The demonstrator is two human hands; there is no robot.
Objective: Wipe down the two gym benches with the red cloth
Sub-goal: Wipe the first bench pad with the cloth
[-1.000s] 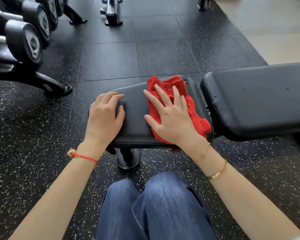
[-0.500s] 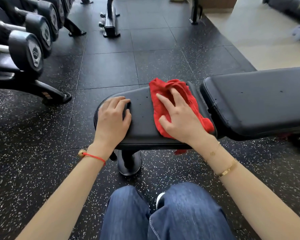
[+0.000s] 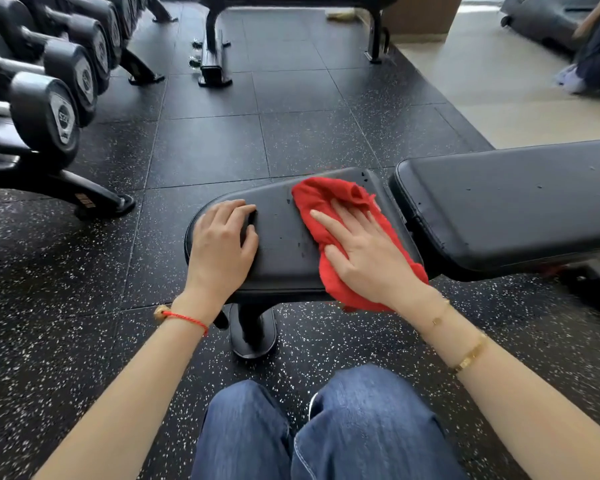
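Observation:
A black padded gym bench lies across the middle of the head view: a small seat pad and a long back pad running off to the right. The red cloth is spread over the right half of the seat pad. My right hand lies flat on the cloth, fingers spread, pressing it down. My left hand rests palm down on the seat pad's left end, fingers curled over the edge. A second bench stands at the top, only its frame and feet in view.
A rack of black dumbbells fills the upper left, its foot reaching toward the bench. The bench post and foot stand just before my knees. Speckled rubber floor lies all around; pale floor and a person at upper right.
My right hand has slid the red cloth away from me and to the right across the seat pad. The left hand stays put. The view has tilted up, showing more of the room.

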